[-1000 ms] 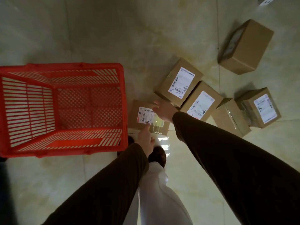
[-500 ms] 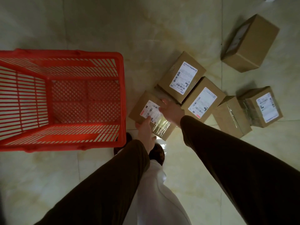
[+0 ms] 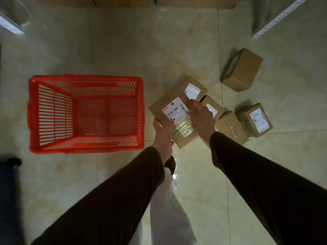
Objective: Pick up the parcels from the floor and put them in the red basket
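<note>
- Head view: we look down on a red slatted plastic basket (image 3: 85, 114) standing on the pale tiled floor (image 3: 123, 50), and we see no parcel inside it, so nothing has been delivered yet.
- Our left hand (image 3: 163, 134) grips the near left edge of a flat brown cardboard parcel with a white barcode label (image 3: 172, 114), while our right hand (image 3: 201, 119) presses on its right side; both hands are closed on this one box.
- The box looks lifted and tilted just right of the basket's rim, though we cannot tell for certain that it is clear of the floor.
- We judge this the first of several rounds, with only the carry over the rim and the release left for this parcel.
- On the floor remain a labelled brown box behind the held one (image 3: 192, 89), a small brown box partly hidden by the right hand (image 3: 212, 106), a plain brown box with clear tape (image 3: 231, 128), a brown box with a white label at the right (image 3: 256, 120), and a larger brown carton standing apart farther away (image 3: 242, 69).
- That leaves at least five parcels to collect after this one.
</note>
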Tool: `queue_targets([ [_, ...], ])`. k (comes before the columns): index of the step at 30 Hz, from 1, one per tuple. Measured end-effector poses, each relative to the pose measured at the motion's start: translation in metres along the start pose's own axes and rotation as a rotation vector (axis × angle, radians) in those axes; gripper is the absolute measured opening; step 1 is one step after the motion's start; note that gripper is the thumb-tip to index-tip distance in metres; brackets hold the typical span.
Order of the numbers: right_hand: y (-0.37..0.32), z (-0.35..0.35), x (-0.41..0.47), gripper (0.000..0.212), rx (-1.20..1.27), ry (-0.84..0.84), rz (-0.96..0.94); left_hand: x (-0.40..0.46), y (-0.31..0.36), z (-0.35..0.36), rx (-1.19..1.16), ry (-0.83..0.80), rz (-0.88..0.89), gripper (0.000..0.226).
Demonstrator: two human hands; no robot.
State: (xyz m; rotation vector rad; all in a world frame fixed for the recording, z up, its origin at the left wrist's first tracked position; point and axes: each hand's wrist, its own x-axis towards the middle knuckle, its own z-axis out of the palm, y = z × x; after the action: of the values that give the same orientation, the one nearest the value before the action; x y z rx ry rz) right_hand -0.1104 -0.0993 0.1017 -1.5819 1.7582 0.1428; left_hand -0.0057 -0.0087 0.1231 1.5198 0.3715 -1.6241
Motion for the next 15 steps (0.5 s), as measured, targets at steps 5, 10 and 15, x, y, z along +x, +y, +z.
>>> queue_targets([
  [5,-0.05,0.01,-0.046,0.045,0.103,0.062,-0.021,-0.034,0.04,-0.045,0.073,-0.037,0.117,0.057],
  [10,-0.095,0.047,-0.093,0.046,0.391,0.079,-0.045,-0.06,0.07,-0.114,0.198,-0.032,0.151,0.047],
  [15,-0.14,0.086,-0.129,0.044,0.42,0.001,-0.021,-0.075,0.091,-0.176,0.267,0.062,0.192,0.044],
])
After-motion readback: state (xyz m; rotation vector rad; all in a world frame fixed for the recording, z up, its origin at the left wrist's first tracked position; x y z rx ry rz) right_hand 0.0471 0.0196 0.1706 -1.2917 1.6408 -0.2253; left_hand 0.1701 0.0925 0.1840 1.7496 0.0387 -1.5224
